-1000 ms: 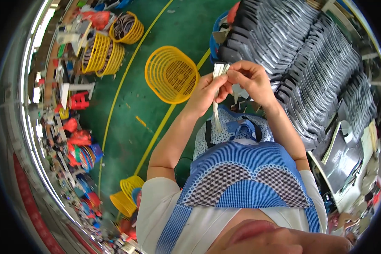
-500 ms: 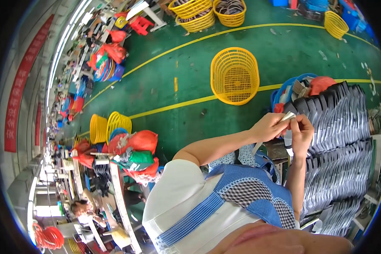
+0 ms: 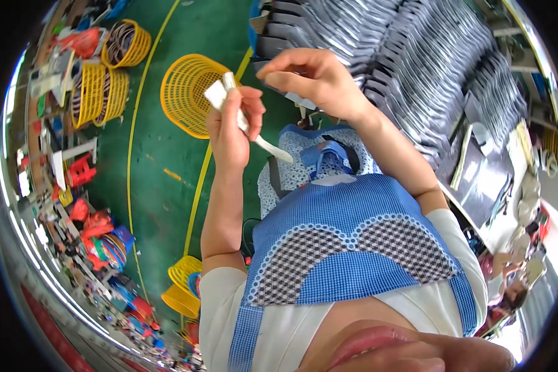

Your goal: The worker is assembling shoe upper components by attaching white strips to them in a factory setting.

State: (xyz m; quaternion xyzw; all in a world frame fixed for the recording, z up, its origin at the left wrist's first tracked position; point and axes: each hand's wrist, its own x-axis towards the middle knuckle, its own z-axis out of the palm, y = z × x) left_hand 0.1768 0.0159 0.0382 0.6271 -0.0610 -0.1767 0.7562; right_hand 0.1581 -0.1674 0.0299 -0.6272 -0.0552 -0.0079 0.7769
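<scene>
My left hand (image 3: 231, 133) is closed round a white strip (image 3: 268, 147), which looks like a folded length of fabric or tape. One flat end of it sticks up above the fingers, and the other end hangs down toward my blue checked apron (image 3: 353, 248). My right hand (image 3: 319, 80) is raised to the right of it, apart from the strip. Its thumb and forefinger are stretched out with a small gap between them, and I see nothing in them. Just past this hand are long rows of dark grey curved pieces (image 3: 409, 68), standing close together.
Behind my left hand a yellow plastic basket (image 3: 178, 99) stands on the green floor (image 3: 158, 139). Yellow baskets (image 3: 92, 93) of dark pieces are farther left. On the right is a table (image 3: 477, 180) with a dark sheet. Other people (image 3: 508, 282) sit at the far right.
My view has swung to the right, so the basket and the grey rows appear farther left. My hands, close together at the strip before, are now apart; only the left holds it.
</scene>
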